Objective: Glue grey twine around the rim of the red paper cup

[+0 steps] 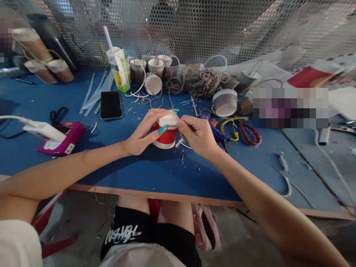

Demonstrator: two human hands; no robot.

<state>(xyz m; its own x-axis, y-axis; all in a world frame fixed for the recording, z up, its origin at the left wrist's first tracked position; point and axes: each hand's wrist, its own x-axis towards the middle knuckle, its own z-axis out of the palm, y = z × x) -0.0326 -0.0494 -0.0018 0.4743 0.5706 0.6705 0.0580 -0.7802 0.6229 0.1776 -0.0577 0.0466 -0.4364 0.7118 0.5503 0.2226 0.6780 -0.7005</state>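
Note:
A small red and white paper cup [166, 139] stands on the blue table close to its front edge. My left hand [142, 131] is wrapped around the cup from the left, with a thumb that has a long teal nail lying across its front. At the upper right of the cup, my right hand [198, 134] pinches its white top edge between thumb and bent fingers. Whether that white part is paper or cloth, I cannot tell. Just behind my right hand lies a blue glue gun [217, 130], partly hidden by it.
Behind the cup sit a tangle of grey cord [201, 79] and cord-wrapped cups [224, 103]. A phone [111, 105], a drink carton [119, 70] and a magenta power strip [69, 139] are leftward. Red-handled scissors or pliers [250, 134] lie right. Metal mesh [178, 29] rises behind.

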